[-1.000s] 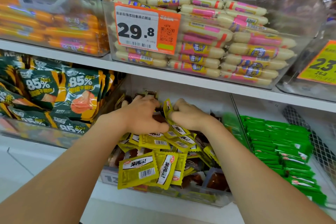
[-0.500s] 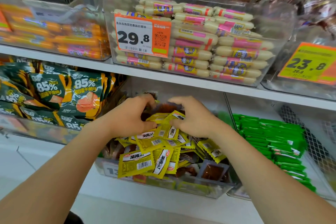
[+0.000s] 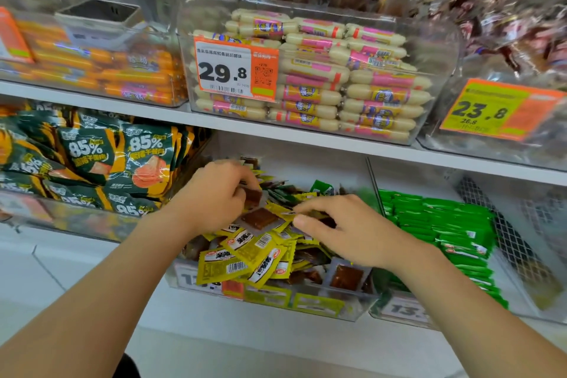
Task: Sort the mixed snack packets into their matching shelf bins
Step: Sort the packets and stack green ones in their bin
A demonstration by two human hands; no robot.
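A clear bin (image 3: 322,305) on the lower shelf holds a heap of yellow snack packets (image 3: 233,264) mixed with see-through packets of brown snack (image 3: 259,218). A few green packets (image 3: 320,187) lie at the back of the heap. My left hand (image 3: 214,193) is over the back left of the pile, its fingers curled on a brown packet (image 3: 252,198). My right hand (image 3: 349,228) rests on the right side of the pile, fingers stretched left and pinching a yellow packet (image 3: 283,212) at their tips.
To the right stands a bin of green packets (image 3: 445,230) with a wire mesh divider (image 3: 509,242) beyond it. Dark green and orange "85%" bags (image 3: 92,163) fill the left bin. The upper shelf carries bins of pink-and-cream sausages (image 3: 337,86) and orange sausages (image 3: 101,70).
Both hands have drawn apart and pulled back over the pile. Brown packets beneath the yellow ones have come into sight between them. The view has shifted a little to the right.
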